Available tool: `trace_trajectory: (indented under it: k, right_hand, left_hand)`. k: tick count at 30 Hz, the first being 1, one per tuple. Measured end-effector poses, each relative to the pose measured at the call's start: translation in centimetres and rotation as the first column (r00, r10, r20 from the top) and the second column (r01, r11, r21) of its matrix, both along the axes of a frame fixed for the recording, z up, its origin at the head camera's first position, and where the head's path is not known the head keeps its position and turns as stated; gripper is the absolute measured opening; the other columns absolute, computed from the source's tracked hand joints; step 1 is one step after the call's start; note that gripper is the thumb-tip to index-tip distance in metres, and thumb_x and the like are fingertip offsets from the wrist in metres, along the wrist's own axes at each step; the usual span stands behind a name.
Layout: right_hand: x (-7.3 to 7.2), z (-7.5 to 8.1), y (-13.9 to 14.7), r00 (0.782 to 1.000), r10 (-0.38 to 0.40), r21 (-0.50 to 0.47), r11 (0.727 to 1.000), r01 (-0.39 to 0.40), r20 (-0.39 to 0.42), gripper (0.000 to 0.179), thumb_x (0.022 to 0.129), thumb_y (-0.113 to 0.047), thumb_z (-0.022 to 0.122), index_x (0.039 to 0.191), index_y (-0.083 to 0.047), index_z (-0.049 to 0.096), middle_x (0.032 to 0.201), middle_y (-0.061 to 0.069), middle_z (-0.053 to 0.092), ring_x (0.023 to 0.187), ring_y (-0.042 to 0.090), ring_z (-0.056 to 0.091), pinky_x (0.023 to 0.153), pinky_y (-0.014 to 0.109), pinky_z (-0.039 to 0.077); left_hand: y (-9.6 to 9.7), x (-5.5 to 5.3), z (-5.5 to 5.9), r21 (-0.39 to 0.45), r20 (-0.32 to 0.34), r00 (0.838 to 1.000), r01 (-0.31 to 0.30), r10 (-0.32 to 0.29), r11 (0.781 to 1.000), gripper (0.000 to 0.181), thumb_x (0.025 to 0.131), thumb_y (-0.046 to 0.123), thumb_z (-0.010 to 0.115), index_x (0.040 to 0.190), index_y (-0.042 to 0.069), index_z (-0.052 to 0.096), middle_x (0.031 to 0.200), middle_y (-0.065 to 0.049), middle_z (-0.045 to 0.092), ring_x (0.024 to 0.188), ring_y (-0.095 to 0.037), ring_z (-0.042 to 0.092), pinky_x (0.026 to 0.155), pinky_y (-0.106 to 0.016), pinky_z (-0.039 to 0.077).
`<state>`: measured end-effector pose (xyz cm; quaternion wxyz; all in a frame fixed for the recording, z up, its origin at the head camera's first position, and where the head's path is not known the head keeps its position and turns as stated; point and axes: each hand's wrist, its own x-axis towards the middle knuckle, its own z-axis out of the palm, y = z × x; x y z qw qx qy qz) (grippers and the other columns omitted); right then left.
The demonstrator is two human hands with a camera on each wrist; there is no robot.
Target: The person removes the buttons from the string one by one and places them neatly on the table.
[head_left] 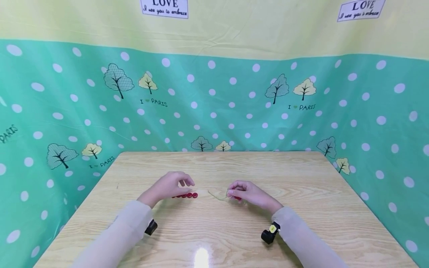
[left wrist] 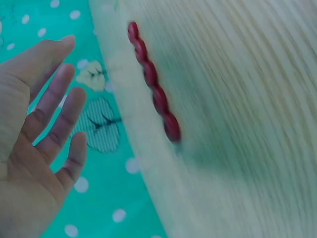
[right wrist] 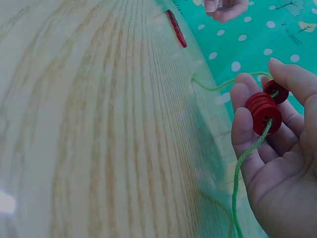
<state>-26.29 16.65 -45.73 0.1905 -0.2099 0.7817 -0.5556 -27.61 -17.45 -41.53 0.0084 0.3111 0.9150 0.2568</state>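
My left hand [head_left: 172, 185] hovers beside a row of red buttons [head_left: 189, 195] on the table, fingers loosely spread and holding nothing. In the left wrist view the row of buttons [left wrist: 158, 99] lies apart from the fingertips [left wrist: 79, 144]. With my right hand [head_left: 249, 192] I hold red buttons threaded on a green string. The right wrist view shows a stack of buttons [right wrist: 267, 119] against the curled fingers, and a single button [right wrist: 277, 91] near the thumb tip. The string [right wrist: 241, 158] passes through the stack; one end trails left over the table, another hangs down.
The wooden table [head_left: 214, 230] runs back to a green dotted curtain [head_left: 231, 100] behind and at both sides. Black wrist cameras [head_left: 268, 236] are strapped under the sleeves. A bright glare spot [head_left: 201, 257] shows at the front.
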Motion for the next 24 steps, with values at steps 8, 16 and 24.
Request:
trace_trajectory:
  k: [8,16,24]
  right_hand:
    - [0.0,0.1,-0.1,1.0,0.003,-0.008,1.0,-0.003,0.005,0.032,0.099,-0.034,0.065,0.116,-0.007,0.066,0.099,0.023,0.065,0.077,0.022,0.055,0.068,0.03,0.049]
    - [-0.1,0.1,-0.4,1.0,0.009,0.006,1.0,-0.009,-0.015,0.033,0.1,-0.034,0.063,0.118,-0.007,0.066,0.102,0.018,0.068,0.081,0.024,0.058,0.072,0.032,0.051]
    - [-0.3,0.0,-0.6,1.0,0.019,0.011,1.0,-0.019,-0.023,0.036,0.1,-0.037,0.063,0.12,-0.007,0.066,0.105,0.013,0.07,0.087,0.025,0.06,0.078,0.034,0.054]
  left_hand:
    - [2.6,0.2,0.5,0.038,-0.066,0.994,0.09,-0.087,0.995,0.015,0.089,0.021,0.078,0.103,0.018,0.074,0.098,0.01,0.07,0.09,-0.015,0.065,0.085,-0.043,0.055]
    - [4.9,0.7,0.3,0.052,-0.082,0.984,0.161,-0.156,0.986,0.021,0.09,0.02,0.077,0.109,0.012,0.073,0.103,-0.001,0.072,0.092,-0.018,0.066,0.084,-0.042,0.055]
    - [7.4,1.2,0.3,0.038,-0.14,0.979,0.156,-0.149,0.987,0.034,0.09,0.033,0.077,0.118,0.017,0.07,0.113,0.002,0.07,0.096,-0.017,0.065,0.083,-0.033,0.054]
